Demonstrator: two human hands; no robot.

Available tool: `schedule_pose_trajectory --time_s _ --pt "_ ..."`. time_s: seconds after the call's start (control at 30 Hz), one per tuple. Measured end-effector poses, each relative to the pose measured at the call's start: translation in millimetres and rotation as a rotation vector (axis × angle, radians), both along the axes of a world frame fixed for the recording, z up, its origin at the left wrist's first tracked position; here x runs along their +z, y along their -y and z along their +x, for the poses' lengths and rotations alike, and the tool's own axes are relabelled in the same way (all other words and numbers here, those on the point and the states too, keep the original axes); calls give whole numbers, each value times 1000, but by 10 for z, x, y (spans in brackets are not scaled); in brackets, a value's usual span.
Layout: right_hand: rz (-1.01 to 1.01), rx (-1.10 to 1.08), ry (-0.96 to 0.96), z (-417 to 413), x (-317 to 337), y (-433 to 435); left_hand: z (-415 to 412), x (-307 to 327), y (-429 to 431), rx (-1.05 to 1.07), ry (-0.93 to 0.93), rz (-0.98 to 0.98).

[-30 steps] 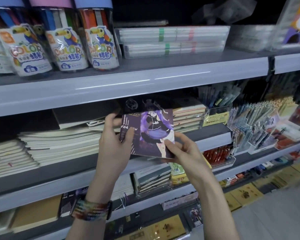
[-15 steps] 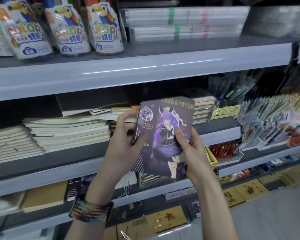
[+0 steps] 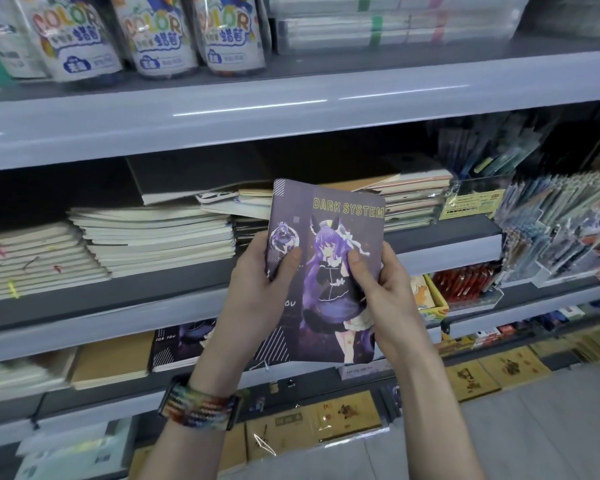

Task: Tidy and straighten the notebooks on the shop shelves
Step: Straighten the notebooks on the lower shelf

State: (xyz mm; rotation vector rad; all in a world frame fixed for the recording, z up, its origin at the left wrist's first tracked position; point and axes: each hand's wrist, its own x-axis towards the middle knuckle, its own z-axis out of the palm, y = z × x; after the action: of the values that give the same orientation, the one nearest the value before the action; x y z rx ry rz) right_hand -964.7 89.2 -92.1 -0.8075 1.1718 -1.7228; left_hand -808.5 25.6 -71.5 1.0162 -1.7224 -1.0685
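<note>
while holding the notebook [image 3: 340, 271] upright in front of the middle shelf [image 3: 187, 306], cover toward the camera and title readable at top, gripping it on both side edges. left hand [image 3: 257, 292] clamped on the left edge, thumb curled over the cover, fingers behind. right hand [image 3: 388, 292] pinching the right edge, thumb on the cover, fingers wrapped behind. probably held this way to read the cover and decide where to file it. clear of everything: not touching the shelf, in the air in front of the stacks [image 3: 153, 237]. matching dark cover [image 3: 181, 344] lying flat on the lower shelf at left, same "for you" print, so likely belongs down there. pale stacks splayed and leaning, dark pad tilted on top, none squared yet; task looks early. soft cover already bowing slightly, so needs sliding in flat to avoid a crease. beaded bracelet [image 3: 201, 407] on left wrist. crayon tubs [image 3: 153, 32] on top shelf, not relevant.
</note>
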Motion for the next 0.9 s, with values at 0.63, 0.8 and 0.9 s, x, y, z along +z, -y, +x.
schedule_pose_trajectory --time_s 0.63,0.8,0.9 --pt "-21 -2 -114 1093 -74 230 1114 -80 91 52 -15 -48" --pt "-31 0 -121 1607 -133 353 1634 -124 184 7 -63 0" --pt "-17 -15 -141 1880 -213 391 1907 -199 221 -10 -83 -1"
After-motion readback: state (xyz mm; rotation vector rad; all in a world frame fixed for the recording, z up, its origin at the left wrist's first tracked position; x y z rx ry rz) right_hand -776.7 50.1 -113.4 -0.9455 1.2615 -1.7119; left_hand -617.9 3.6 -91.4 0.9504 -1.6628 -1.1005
